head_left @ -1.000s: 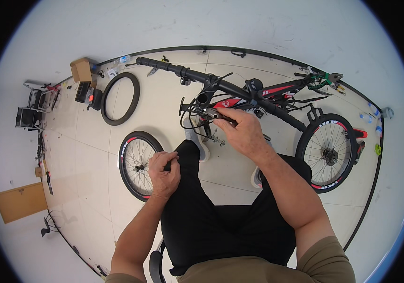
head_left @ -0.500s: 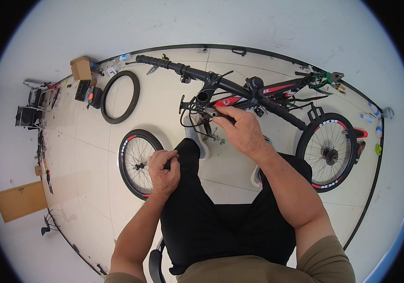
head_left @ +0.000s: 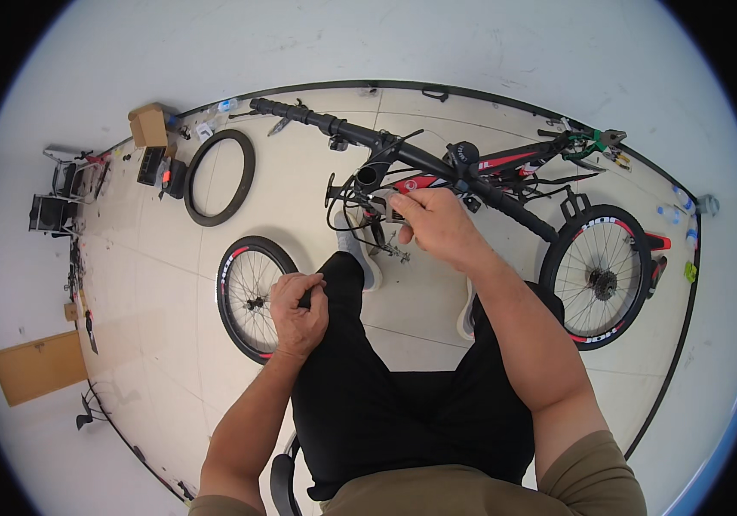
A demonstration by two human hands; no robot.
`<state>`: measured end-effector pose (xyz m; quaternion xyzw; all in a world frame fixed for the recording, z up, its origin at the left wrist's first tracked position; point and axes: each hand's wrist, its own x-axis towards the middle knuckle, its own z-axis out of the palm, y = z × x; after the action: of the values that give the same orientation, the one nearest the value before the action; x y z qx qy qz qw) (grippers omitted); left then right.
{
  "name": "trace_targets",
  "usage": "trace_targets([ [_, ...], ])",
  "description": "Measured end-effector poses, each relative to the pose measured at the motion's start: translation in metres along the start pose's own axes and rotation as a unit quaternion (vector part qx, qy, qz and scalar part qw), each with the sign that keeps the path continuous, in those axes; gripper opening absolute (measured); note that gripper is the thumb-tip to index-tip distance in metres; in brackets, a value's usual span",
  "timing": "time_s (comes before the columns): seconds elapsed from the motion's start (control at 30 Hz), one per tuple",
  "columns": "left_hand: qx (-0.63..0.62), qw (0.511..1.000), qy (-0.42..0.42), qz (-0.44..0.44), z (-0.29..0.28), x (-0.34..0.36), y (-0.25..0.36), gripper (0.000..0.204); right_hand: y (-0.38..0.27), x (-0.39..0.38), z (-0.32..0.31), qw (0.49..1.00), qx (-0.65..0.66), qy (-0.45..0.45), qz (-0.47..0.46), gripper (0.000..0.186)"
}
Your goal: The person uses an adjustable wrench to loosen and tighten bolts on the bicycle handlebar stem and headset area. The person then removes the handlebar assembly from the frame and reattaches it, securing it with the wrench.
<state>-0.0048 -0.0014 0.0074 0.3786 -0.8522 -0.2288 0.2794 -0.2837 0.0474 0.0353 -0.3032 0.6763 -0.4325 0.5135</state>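
Dark skirting bounds the pale tiled floor along the far wall and down the right side. A broad stretch of tile separates the left wheel from the black chairs; a narrower strip shows between the person's shoes.

The right hand is extended, its fingers pinched on a small grey metal part, type not determinable. This lies ahead of the left hand and to its right, just beside the round open tube end at the handlebar. The left hand rests on the left knee, fingers curled; whether it encloses anything cannot be told.

The handlebar crosses diagonally beyond the right hand, over the red-and-black bicycle frame. Loose black cables loop beside the metal part. The wheel with sprocket cassette stands near the right forearm. A loose tyre and open cardboard box lie far left.
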Motion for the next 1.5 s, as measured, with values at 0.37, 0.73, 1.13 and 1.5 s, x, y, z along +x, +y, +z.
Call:
trace_targets([
  [0.37,0.019,1.000,-0.013,-0.011,0.002,0.000,0.001,0.015,0.027,-0.001,0.007,0.982,-0.077,0.124,-0.123,0.038],
  [0.73,0.008,1.000,-0.006,-0.009,0.000,0.000,0.000,0.016,0.022,-0.011,0.013,0.966,-0.132,0.127,-0.183,0.027],
  [1.13,0.001,1.000,0.001,-0.014,-0.001,0.001,0.002,0.015,0.027,-0.009,0.015,0.966,-0.114,0.127,-0.195,0.026],
  [1.5,-0.005,1.000,-0.004,-0.011,0.000,0.001,0.001,0.016,0.032,-0.006,0.017,0.963,-0.087,0.129,-0.222,0.029],
])
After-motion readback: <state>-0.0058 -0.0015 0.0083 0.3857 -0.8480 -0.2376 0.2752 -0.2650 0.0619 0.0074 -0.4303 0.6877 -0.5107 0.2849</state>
